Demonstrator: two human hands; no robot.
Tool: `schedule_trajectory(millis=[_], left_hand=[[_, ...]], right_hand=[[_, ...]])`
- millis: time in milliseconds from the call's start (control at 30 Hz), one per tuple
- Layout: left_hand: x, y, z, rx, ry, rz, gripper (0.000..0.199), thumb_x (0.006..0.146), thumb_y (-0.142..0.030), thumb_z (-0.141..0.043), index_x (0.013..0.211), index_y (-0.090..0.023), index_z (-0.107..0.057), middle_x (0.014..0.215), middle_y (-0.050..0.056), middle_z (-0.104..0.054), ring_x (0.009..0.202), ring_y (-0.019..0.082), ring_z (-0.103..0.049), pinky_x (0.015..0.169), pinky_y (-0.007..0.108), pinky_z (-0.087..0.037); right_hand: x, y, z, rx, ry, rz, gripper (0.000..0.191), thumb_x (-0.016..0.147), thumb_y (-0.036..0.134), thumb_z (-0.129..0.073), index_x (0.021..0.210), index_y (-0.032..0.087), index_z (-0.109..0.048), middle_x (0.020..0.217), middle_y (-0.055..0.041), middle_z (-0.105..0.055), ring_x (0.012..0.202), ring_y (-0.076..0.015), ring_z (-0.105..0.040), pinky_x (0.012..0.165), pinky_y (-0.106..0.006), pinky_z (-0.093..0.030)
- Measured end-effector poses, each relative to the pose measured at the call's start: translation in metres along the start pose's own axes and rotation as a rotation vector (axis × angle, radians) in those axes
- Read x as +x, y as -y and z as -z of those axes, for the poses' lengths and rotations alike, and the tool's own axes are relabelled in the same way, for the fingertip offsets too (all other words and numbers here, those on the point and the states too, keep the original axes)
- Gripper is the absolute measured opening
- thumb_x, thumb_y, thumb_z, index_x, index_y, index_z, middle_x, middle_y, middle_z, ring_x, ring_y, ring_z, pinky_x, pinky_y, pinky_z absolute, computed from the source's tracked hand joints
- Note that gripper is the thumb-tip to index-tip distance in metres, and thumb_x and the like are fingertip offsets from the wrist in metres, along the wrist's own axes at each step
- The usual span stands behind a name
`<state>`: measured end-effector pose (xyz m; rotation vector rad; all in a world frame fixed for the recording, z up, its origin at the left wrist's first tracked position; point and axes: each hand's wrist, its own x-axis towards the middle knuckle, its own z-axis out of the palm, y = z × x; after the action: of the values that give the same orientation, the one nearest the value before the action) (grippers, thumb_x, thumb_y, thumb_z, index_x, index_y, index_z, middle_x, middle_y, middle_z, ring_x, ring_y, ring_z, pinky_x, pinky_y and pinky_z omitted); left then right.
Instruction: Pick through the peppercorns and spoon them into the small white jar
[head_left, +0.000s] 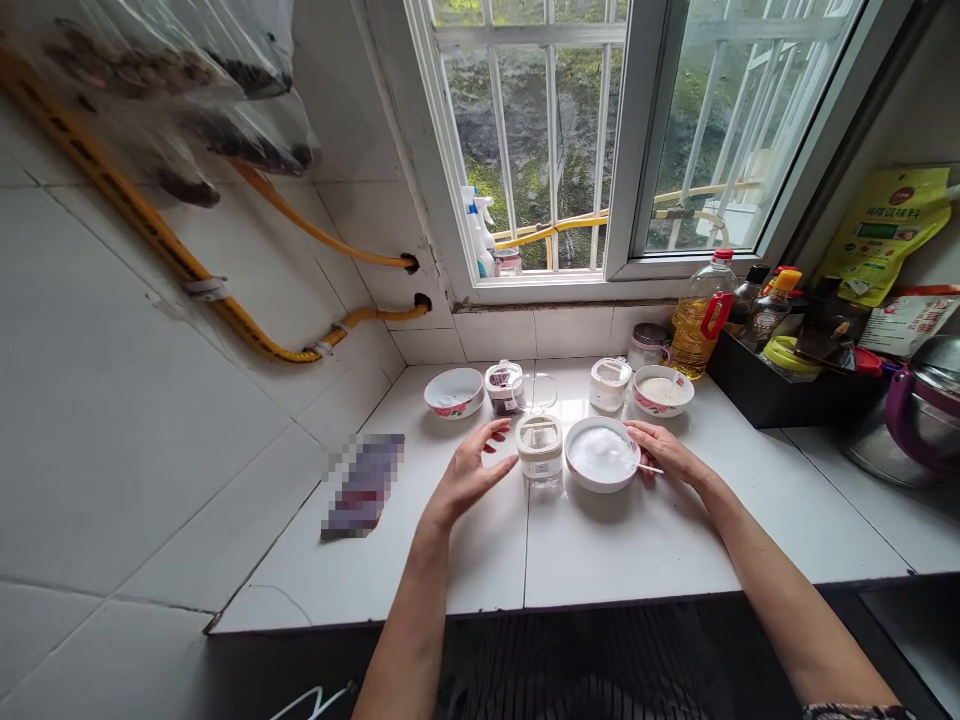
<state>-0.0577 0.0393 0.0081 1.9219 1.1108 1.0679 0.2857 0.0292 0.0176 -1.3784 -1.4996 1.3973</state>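
Note:
My left hand (476, 468) is open just left of a clear jar with a cream lid (539, 450), thumb and fingers apart. A small gap seems to separate the hand from the jar. My right hand (667, 452) grips the right side of a white bowl (602, 484), some fingers hidden behind it. White granules (602, 450) are heaped in this bowl. A thin white handle (651, 468) sticks out over its right rim by my fingers. The jar and bowl stand side by side on the white tiled counter (637, 550).
Behind stand an empty-looking flowered bowl (454, 392), a jar with dark contents (504, 388), another lidded jar (610, 385) and a bowl of pale grains (664, 390). An oil bottle (697, 320), black condiment box (780, 385) and metal pot (911, 430) are right. A blurred flat object (365, 487) lies left.

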Motion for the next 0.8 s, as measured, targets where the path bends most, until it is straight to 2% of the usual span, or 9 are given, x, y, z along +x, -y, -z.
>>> schedule_trajectory(millis=[67,133,167,233,300,400,467,633,800], left_hand=[[-0.016,-0.008,-0.017,0.041,-0.074,-0.073,0.035,0.092,-0.032,-0.056,0.125,-0.028,-0.064,0.122,0.010,-0.062,0.115,0.029,-0.059,0.104,0.048,-0.046],[-0.029,-0.015,-0.039,0.071,-0.046,-0.141,0.031,0.091,-0.028,-0.057,0.119,-0.029,-0.070,0.123,0.010,-0.063,0.116,0.028,-0.059,0.106,0.045,-0.046],[-0.034,-0.017,-0.051,0.098,-0.006,-0.192,0.033,0.089,-0.024,-0.058,0.119,-0.030,-0.071,0.123,0.010,-0.064,0.114,0.028,-0.061,0.104,0.045,-0.048],[-0.039,-0.018,-0.068,0.306,0.142,-0.395,0.047,0.091,-0.016,-0.052,0.134,-0.029,-0.062,0.131,0.012,-0.062,0.118,0.030,-0.061,0.102,0.047,-0.051],[-0.041,-0.017,-0.078,0.460,0.179,-0.532,0.054,0.093,-0.010,-0.045,0.144,-0.030,-0.053,0.134,0.013,-0.060,0.118,0.028,-0.062,0.098,0.044,-0.055],[-0.041,-0.016,-0.083,0.645,0.056,-0.758,0.055,0.097,-0.005,-0.040,0.149,-0.023,-0.043,0.129,0.015,-0.062,0.112,0.024,-0.066,0.090,0.037,-0.059],[-0.043,-0.017,-0.085,0.733,-0.015,-0.888,0.051,0.098,-0.004,-0.041,0.147,-0.017,-0.044,0.121,0.016,-0.065,0.103,0.021,-0.069,0.084,0.034,-0.060],[-0.047,-0.029,-0.085,0.780,-0.037,-0.973,0.045,0.097,-0.003,-0.043,0.140,-0.012,-0.050,0.122,0.016,-0.064,0.100,0.019,-0.070,0.084,0.031,-0.060],[-0.045,-0.035,-0.082,0.748,-0.040,-0.994,0.036,0.096,-0.001,-0.044,0.129,-0.010,-0.056,0.116,0.015,-0.066,0.097,0.018,-0.070,0.081,0.029,-0.061]], right_hand=[[0.001,-0.001,0.000,-0.004,0.005,-0.011,0.056,0.083,0.061,-0.058,0.117,0.017,-0.063,0.047,0.0047,-0.059,0.035,-0.0132,-0.052,0.036,-0.023,-0.041],[0.003,-0.003,0.000,-0.010,-0.023,0.001,0.055,0.082,0.059,-0.060,0.115,0.016,-0.065,0.048,0.0045,-0.059,0.035,-0.0121,-0.051,0.036,-0.022,-0.039],[0.004,-0.004,0.000,-0.010,-0.037,0.015,0.054,0.081,0.058,-0.060,0.114,0.015,-0.066,0.050,0.0045,-0.059,0.036,-0.0113,-0.050,0.036,-0.022,-0.038],[0.004,-0.005,0.000,-0.009,-0.056,0.043,0.051,0.080,0.056,-0.062,0.110,0.015,-0.068,0.051,0.0049,-0.058,0.038,-0.0096,-0.048,0.037,-0.021,-0.038],[0.002,-0.004,0.000,-0.014,-0.051,0.051,0.049,0.080,0.054,-0.062,0.109,0.015,-0.068,0.053,0.0050,-0.058,0.038,-0.0090,-0.048,0.038,-0.021,-0.038],[-0.002,-0.002,0.001,-0.034,-0.024,0.042,0.050,0.081,0.053,-0.061,0.111,0.014,-0.067,0.053,0.0049,-0.058,0.039,-0.0097,-0.049,0.040,-0.022,-0.041],[-0.004,0.000,0.002,-0.047,-0.004,0.034,0.051,0.082,0.053,-0.060,0.113,0.013,-0.066,0.052,0.0048,-0.058,0.040,-0.0107,-0.051,0.041,-0.022,-0.043],[-0.006,0.000,0.003,-0.062,0.028,0.014,0.057,0.078,0.060,-0.063,0.112,0.014,-0.065,0.050,0.0050,-0.058,0.041,-0.0116,-0.053,0.043,-0.024,-0.047],[-0.008,0.002,0.000,-0.058,0.013,0.013,0.063,0.078,0.075,-0.055,0.098,0.016,-0.064,0.051,0.0037,-0.058,0.041,-0.0128,-0.056,0.043,-0.024,-0.047]])
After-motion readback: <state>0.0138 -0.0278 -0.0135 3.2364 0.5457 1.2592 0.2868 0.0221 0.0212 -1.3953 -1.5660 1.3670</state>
